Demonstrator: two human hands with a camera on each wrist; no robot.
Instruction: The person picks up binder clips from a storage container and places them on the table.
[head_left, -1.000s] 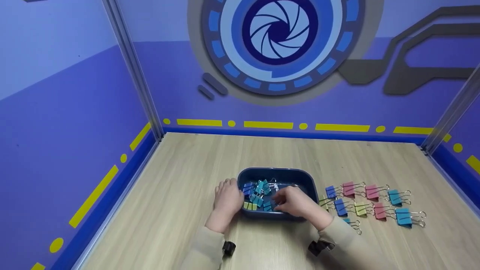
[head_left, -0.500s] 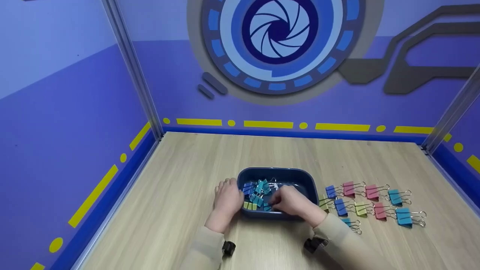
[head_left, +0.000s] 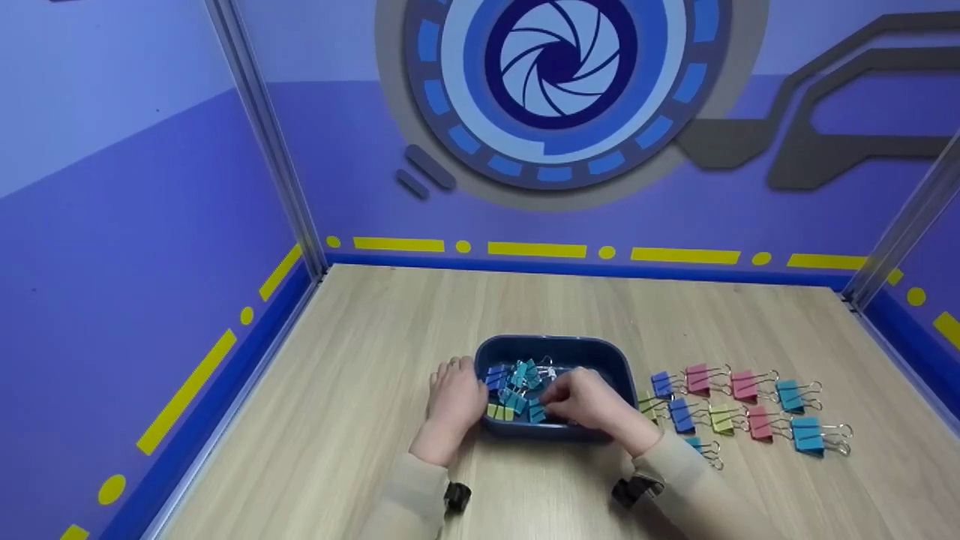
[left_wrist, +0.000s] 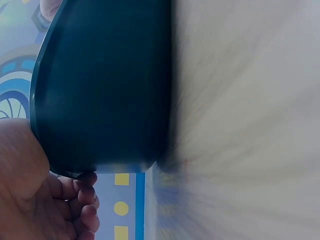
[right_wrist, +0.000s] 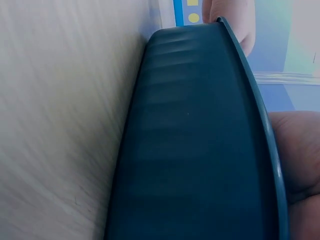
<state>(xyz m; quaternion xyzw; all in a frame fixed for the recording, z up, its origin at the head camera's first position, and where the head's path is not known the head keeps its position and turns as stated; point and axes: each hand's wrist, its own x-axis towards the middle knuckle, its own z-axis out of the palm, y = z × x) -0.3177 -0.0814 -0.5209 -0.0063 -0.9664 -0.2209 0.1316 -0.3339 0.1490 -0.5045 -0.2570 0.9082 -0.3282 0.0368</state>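
A dark blue plastic box (head_left: 559, 430) stands on the table, with several binder clips lying at its left side. My left hand (head_left: 457, 394) holds the box's left end; in the left wrist view its thumb side is at the rim and the fingers curl by the end wall. My right hand (head_left: 585, 401) reaches over the near rim into the box. Its fingertips pinch at a teal binder clip (head_left: 536, 410); the clip's handles are hidden behind them. Close by lie a yellow clip (head_left: 500, 412), a blue clip (head_left: 496, 377) and more teal clips (head_left: 514, 400).
Right of the box, binder clips lie in rows on the wooden table (head_left: 375, 337), among them a pink clip (head_left: 697, 379), a blue clip (head_left: 682, 415) and a large teal clip (head_left: 808, 435). Printed purple panels (head_left: 337, 165) wall the table at the back and sides.
My right hand has shifted slightly left inside the box, and its fingers have closed in at the teal binder clip, which has moved a little. The left hand and the box stay in place.
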